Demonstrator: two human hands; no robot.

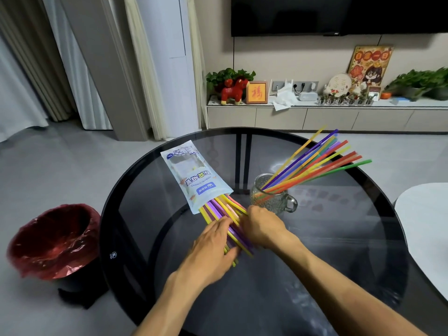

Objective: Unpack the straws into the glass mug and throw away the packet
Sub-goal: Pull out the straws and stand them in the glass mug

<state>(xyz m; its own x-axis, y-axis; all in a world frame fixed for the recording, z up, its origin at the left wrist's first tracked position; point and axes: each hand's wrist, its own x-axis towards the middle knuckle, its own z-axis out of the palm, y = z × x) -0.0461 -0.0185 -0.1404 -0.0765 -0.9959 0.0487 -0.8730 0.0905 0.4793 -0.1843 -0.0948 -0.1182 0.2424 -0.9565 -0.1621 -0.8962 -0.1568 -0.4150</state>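
Head view, starting at the far left: a waste bin (54,241) lined with a red bag stands on the grey floor, just beside the left rim of the round dark glass table (339,251). Right of it, on the table's left-centre, the white and blue packet (194,175) lies flat with its open mouth toward the near side. A loose bunch of yellow, purple and pink straws (224,209) sticks out of that mouth and runs near-right across the glass.

The left hand (213,243) lies over the near ends of this bunch, its fingers fairly straight and laid across the straws, pressing rather than wrapping them. Just to its right, the right hand (260,226) is curled, fingers bent down onto the same bunch closer to the packet; the fingertips are hidden, so whether they actually pinch a straw cannot be told.

Right of the hands, near the table's middle, stands the glass mug (271,197), its handle toward the right. It holds a fan of straws already in the mug (322,161), in yellow, purple, green, orange and red, all leaning far-right over its rim. At the right edge, a white tabletop (426,229) overlaps the glass table.
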